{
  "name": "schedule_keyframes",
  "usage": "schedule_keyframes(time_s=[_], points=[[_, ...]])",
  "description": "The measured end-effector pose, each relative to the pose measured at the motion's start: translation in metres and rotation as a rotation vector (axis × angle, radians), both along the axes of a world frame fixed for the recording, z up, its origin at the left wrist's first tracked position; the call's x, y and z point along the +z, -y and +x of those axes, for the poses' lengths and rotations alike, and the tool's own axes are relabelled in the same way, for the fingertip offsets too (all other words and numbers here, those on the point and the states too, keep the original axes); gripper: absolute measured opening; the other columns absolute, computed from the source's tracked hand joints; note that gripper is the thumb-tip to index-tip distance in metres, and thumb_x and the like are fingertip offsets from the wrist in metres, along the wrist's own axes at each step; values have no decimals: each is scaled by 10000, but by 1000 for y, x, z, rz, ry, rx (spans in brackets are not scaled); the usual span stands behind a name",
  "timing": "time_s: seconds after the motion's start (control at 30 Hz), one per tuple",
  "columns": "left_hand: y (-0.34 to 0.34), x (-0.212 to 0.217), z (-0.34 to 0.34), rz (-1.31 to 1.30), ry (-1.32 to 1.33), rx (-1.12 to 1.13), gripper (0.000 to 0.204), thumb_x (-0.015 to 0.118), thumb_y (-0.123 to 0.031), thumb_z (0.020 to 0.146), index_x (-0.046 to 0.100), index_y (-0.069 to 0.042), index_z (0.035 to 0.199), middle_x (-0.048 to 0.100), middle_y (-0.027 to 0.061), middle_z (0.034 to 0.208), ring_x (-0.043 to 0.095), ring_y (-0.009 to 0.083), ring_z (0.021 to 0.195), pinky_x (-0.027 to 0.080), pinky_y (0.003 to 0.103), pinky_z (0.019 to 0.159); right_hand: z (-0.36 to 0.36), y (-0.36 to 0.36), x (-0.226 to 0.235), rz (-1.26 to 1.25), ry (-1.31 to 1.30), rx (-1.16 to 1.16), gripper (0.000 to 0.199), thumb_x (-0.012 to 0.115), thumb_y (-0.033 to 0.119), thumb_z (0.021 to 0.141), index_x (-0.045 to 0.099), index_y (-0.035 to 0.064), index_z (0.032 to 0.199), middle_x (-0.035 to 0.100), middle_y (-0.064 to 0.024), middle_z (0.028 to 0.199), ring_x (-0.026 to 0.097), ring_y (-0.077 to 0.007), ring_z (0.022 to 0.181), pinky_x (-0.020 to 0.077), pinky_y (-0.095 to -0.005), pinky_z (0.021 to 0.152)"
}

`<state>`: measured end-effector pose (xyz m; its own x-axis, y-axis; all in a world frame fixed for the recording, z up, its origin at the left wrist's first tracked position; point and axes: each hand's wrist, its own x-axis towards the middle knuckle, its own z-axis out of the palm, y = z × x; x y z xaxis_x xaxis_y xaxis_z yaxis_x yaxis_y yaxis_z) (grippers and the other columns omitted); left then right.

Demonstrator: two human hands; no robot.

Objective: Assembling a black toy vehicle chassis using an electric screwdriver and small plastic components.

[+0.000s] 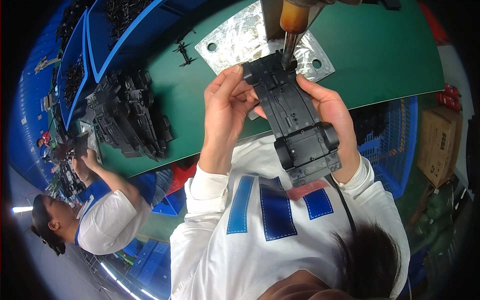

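A black plastic toy car chassis (287, 107) with wheels at its corners is held between my two hands, tilted over the front edge of the green table. My left hand (224, 102) pinches it by the wheel at the far left corner, thumb on top. Along its right side, my right hand (334, 112) grips it, the thumb near the far right wheel. The metal tip of an amber-bodied tool (294, 21) comes down at the chassis's far end; whether it touches is unclear. Beneath that end lies a shiny metal plate (232, 37) with round holes.
Several more black chassis (127, 115) are piled on the table (385, 65) to the left, below blue bins (102, 55) of small black parts. A small black axle part (183, 54) lies nearby. A co-worker (112, 220) sits at left. Right stand a blue crate (400, 160) and a carton (439, 145).
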<state>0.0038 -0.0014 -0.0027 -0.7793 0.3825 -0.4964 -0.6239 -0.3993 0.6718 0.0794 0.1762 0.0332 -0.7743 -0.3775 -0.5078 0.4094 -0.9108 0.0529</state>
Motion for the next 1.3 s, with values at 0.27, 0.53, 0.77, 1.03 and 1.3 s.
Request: schedule_keyframes(time_s=[0.27,0.53,0.77,1.03,1.3], points=[[-1,-1,0,10,2,16,286,608,-212,977,595,46,1099,705,148,876,643,169,685,555,314,689,1,-1,1,16,-4,-2,466,348,277,1064,517,-93,1292,660,-231,1157,701,-313,1015,626,-345,834],[1,-3,0,30,4,17,274,612,-207,975,596,40,1094,691,127,829,628,162,670,548,308,678,0,0,-2,38,6,-4,461,360,270,1061,518,-100,1287,659,-240,1156,698,-334,1015,625,-362,836],[3,-5,-1,37,5,6,271,610,-205,976,594,42,1087,692,132,832,624,160,665,545,309,689,-1,0,-2,-1,21,-14,456,377,270,1058,513,-100,1287,657,-243,1158,698,-346,1009,622,-376,847],[-1,-1,0,9,7,17,276,608,-206,977,591,43,1094,701,149,861,620,165,668,543,309,685,1,1,-2,51,1,-14,458,378,274,1057,515,-99,1283,657,-245,1157,697,-347,1012,622,-377,848],[0,-1,-1,3,2,10,265,609,-204,976,592,42,1074,666,111,785,597,155,654,535,313,673,0,2,-2,40,1,-24,460,376,273,1057,512,-102,1287,655,-250,1154,695,-355,1013,623,-377,846]])
